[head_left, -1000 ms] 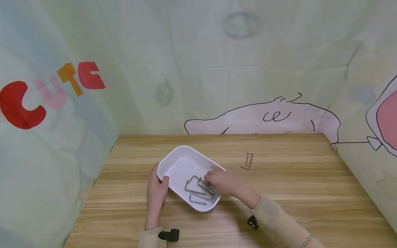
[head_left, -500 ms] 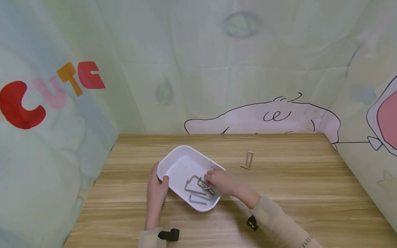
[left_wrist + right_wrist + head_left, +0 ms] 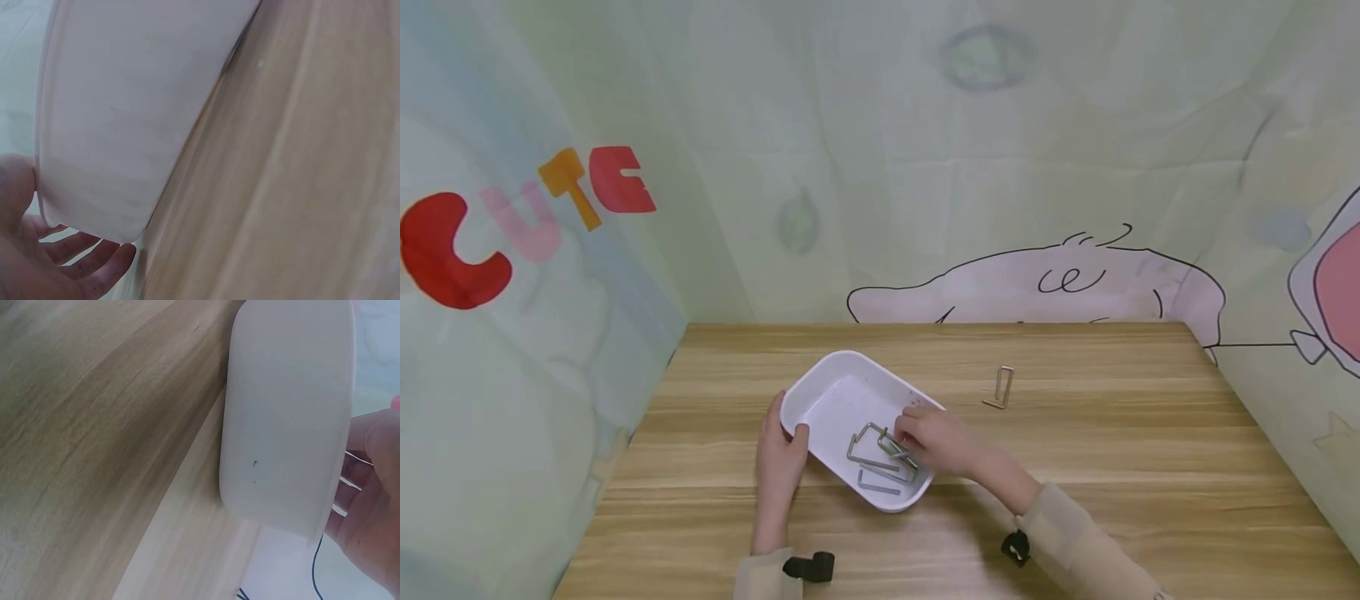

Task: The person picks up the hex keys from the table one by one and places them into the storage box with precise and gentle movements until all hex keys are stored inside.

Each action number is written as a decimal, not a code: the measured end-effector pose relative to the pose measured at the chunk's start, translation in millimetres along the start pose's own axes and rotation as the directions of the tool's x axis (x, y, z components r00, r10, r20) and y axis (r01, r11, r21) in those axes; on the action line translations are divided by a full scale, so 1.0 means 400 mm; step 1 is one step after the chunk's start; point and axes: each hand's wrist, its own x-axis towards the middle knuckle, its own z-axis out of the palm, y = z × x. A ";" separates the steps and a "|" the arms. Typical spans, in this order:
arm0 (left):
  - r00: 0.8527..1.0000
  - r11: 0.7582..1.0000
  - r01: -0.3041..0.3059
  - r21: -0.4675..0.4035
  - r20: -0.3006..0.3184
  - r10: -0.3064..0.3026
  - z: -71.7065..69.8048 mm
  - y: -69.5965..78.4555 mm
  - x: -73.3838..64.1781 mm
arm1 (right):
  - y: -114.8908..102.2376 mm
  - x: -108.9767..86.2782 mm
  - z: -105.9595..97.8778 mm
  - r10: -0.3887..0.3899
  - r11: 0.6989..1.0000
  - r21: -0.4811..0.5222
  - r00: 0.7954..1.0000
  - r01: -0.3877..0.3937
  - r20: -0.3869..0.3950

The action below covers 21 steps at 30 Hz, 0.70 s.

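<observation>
A white plastic tray (image 3: 827, 408) stands at an angle on the table, with several thin bent metal rods (image 3: 872, 464) lying in its near right end. My left hand (image 3: 781, 458) grips the tray's left corner, thumb over the rim. In the left wrist view its fingers (image 3: 103, 265) curve up around the tray's outer side. Over the opposite edge reaches my right hand (image 3: 943, 440), curled fingers right at the rods. I cannot tell whether it pinches one. The tray's outer wall (image 3: 287, 412) hides those fingertips in the right wrist view.
Another bent metal rod (image 3: 1002, 387) lies on the wooden table (image 3: 1112, 433) beyond the right hand, to the right of the tray. A printed cloth backdrop (image 3: 910, 208) rises behind the table and along both sides.
A shiny rod by the right fingertips came into sight across the others after the first frame. Since then the right hand has lifted slightly. The left hand and tray have stayed put.
</observation>
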 end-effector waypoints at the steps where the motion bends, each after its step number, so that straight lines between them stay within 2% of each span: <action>1: 1.000 1.000 0.001 -0.003 -0.001 -0.001 0.000 -0.001 0.000 | -0.001 -0.001 -0.002 0.002 1.000 0.009 1.000 -0.002 -0.007; 10: 0.997 0.999 -0.047 -0.005 -0.054 0.047 0.004 -0.001 -0.004 | -0.006 -0.014 -0.022 0.065 0.995 0.081 0.998 -0.064 -0.013; 15: 0.999 1.000 -0.020 -0.010 -0.026 0.020 0.001 -0.001 -0.001 | -0.007 -0.025 -0.032 0.103 0.991 0.092 0.994 -0.100 -0.030; 21: 1.000 1.000 -0.006 -0.008 -0.011 0.006 0.001 -0.002 -0.002 | 0.005 -0.040 -0.031 0.081 0.992 0.099 0.994 -0.074 -0.075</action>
